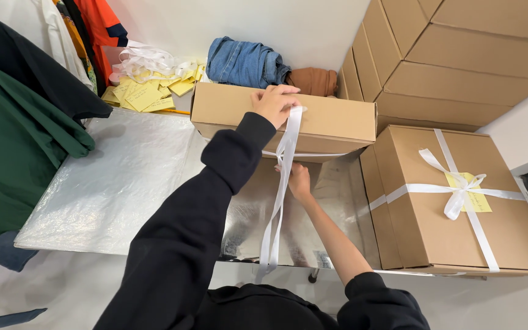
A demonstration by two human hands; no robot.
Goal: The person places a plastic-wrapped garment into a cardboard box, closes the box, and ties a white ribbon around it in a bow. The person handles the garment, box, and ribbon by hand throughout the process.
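Note:
A plain brown cardboard box [331, 119] is tilted up off the silver table [117, 183], its near edge raised. My left hand [274, 102] presses on the box's top and pinches a white ribbon [279, 201] that hangs down over the front toward the table edge. My right hand [299, 181] reaches under the raised box, touching its underside beside the ribbon; its fingers are partly hidden there. Both arms wear black sleeves.
A closed box tied with white ribbon and a yellow note [459, 198] sits at the right. Stacked cardboard boxes [447, 55] fill the back right. Folded jeans [244, 61], a brown garment [313, 80], yellow notes [145, 95], loose ribbon [145, 61] lie behind. Hanging clothes [13, 122] crowd the left.

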